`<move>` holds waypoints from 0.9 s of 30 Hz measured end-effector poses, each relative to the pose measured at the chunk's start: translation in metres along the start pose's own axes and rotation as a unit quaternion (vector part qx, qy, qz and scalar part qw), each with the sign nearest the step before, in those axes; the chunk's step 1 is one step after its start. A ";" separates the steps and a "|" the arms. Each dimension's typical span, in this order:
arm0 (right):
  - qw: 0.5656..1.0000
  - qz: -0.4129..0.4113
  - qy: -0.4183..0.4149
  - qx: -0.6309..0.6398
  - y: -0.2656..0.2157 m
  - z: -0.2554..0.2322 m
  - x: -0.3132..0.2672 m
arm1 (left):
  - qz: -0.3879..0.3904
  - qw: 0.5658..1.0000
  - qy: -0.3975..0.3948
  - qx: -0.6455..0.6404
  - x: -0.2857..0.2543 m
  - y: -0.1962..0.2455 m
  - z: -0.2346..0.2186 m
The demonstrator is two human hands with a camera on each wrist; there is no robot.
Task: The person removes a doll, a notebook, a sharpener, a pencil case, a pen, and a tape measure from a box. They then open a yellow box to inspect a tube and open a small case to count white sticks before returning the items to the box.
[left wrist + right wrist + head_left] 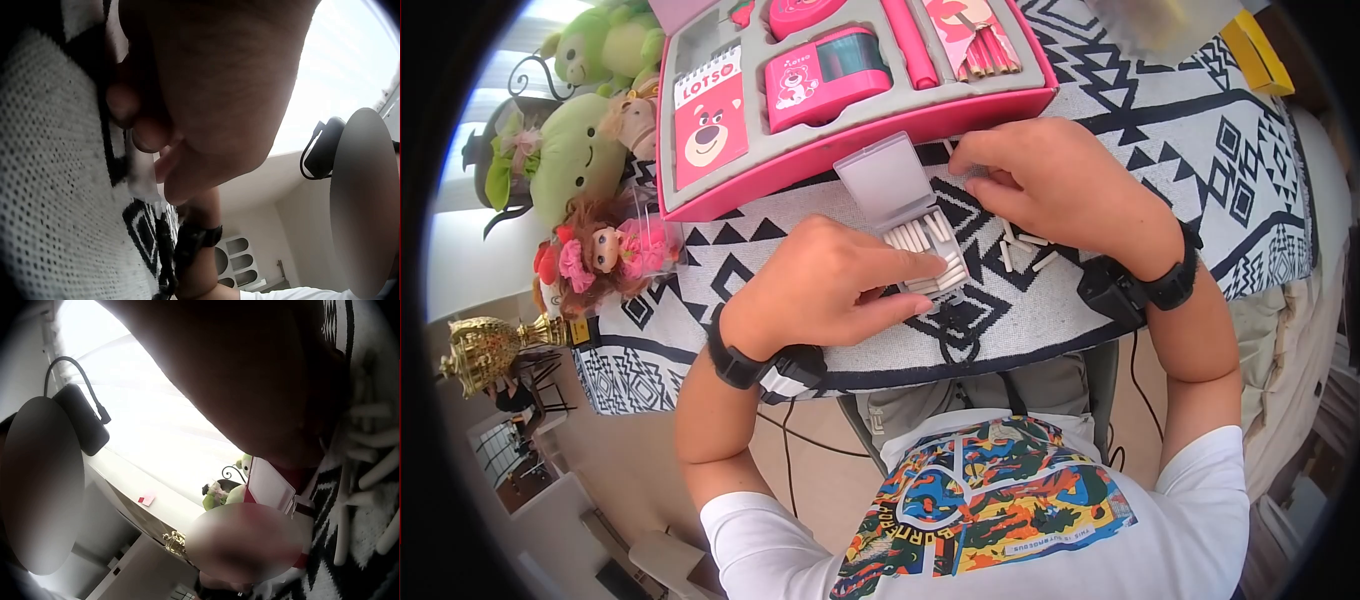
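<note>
A small clear plastic box [962, 262] full of short white sticks [908, 238] lies on the patterned tablecloth, its lid [888, 180] flipped back. My left hand [820, 275] reaches over it, index finger extended onto the sticks and thumb near the front edge; in the left wrist view, the left hand [212, 94] is close beside the box's side wall [142, 176]. Beyond the box, my right hand [1060, 180] bends its fingers low over the cloth. One white stick [949, 147] shows at its index fingertip; whether it is pinched I cannot tell. Loose white sticks [1007, 255] lie below that hand.
A pink stationery set box [850, 130] with a notebook [710, 125], a pink sharpener [828, 78] and pencils [990, 52] stands along the back. Dolls and plush toys [578, 150] sit at the left, near a gold trophy [485, 345]. A yellow box [1255, 55] lies back right.
</note>
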State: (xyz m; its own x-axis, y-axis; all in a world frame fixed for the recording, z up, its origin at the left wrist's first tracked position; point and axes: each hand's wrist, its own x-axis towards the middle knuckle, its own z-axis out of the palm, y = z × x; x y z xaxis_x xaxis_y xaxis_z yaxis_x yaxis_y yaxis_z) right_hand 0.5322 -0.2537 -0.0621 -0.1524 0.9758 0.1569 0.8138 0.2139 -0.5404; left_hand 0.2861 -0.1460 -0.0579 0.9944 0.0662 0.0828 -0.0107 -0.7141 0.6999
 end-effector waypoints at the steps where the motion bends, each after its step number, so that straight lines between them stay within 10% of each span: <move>1: 1.000 0.000 0.000 0.000 -0.001 -0.001 0.000 | 0.001 1.000 0.004 0.000 0.000 0.000 0.001; 16: 0.990 0.046 0.070 -0.114 -0.010 0.018 0.008 | 0.000 0.999 0.015 0.030 0.003 -0.001 0.002; 27: 0.996 0.078 -0.002 0.053 -0.012 -0.020 0.001 | 0.004 0.999 0.033 0.018 0.000 -0.002 0.001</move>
State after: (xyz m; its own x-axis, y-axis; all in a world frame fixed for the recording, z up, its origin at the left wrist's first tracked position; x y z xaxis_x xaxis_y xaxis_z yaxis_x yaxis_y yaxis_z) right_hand 0.5335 -0.2566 -0.0388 -0.0308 0.9977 0.0607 0.7638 0.0627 -0.6424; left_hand 0.2862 -0.1448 -0.0599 0.9850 0.1061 0.1361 -0.0133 -0.7394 0.6731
